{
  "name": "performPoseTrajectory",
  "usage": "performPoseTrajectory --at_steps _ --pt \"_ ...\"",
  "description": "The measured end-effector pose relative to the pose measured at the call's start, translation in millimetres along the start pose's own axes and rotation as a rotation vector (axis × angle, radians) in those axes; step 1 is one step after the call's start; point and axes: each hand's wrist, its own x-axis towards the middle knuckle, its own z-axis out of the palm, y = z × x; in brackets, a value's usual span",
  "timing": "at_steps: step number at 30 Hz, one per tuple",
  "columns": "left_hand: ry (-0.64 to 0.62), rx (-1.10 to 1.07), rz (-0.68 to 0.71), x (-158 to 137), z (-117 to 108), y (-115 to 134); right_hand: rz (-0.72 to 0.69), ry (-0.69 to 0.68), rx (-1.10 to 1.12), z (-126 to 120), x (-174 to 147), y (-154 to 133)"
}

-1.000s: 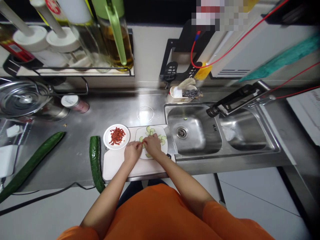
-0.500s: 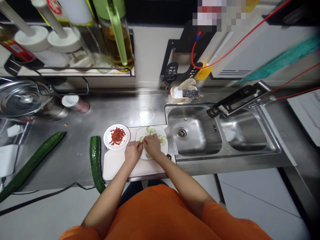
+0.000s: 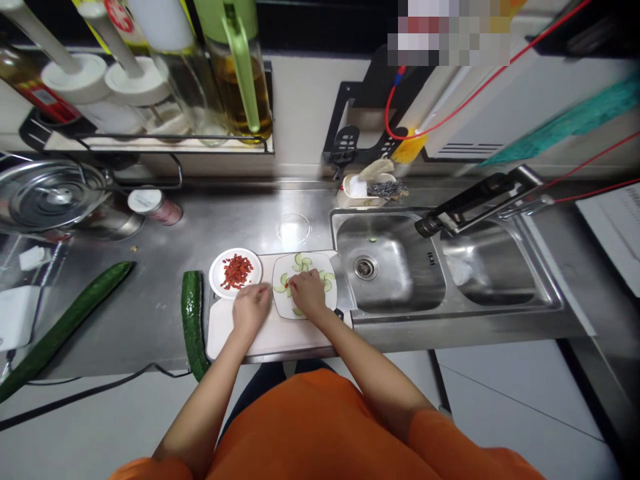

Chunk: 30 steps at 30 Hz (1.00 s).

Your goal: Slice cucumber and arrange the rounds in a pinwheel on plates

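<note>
My right hand [image 3: 309, 293] is over the square white plate [image 3: 327, 308]. Its fingers are closed in a pinch, with a small red goji berry [image 3: 287, 285] at the fingertips. Thin cucumber slices [image 3: 300, 261] lie on that plate in curved clusters, partly hidden by the hand. My left hand [image 3: 251, 308] hovers over the cutting board [image 3: 233, 337], beside the round white plate [image 3: 214, 275] of goji berries [image 3: 237, 271]. Its fingers are curled together and slightly blurred; I cannot see anything held in them.
A cut cucumber [image 3: 193, 320] lies left of the board, and a longer cucumber [image 3: 75, 320] farther left. To the right is a steel double sink [image 3: 390, 263] with a black faucet [image 3: 460, 203]. A can [image 3: 155, 207] and a lidded pot [image 3: 55, 197] stand behind left.
My left hand has moved left, away from my right hand, toward the round plate of goji berries. My right hand stays over the square plate. The view has shifted slightly.
</note>
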Motion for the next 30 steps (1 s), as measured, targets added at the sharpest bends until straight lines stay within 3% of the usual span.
performPoseTrajectory --at_steps 6,14,20,30 --pt "0.100 0.160 -0.293 0 -30 -36 -0.013 0.042 -0.002 0 -12 3" --pt "0.036 0.236 -0.164 10 -26 -38 -0.011 0.029 -0.024 -1 -22 0" --pt "0.037 0.198 -0.238 5 -35 -46 -0.018 0.044 -0.008 -5 -24 1" --pt "0.057 -0.057 -0.368 12 -42 -50 -0.033 0.046 -0.019 -7 -23 1"
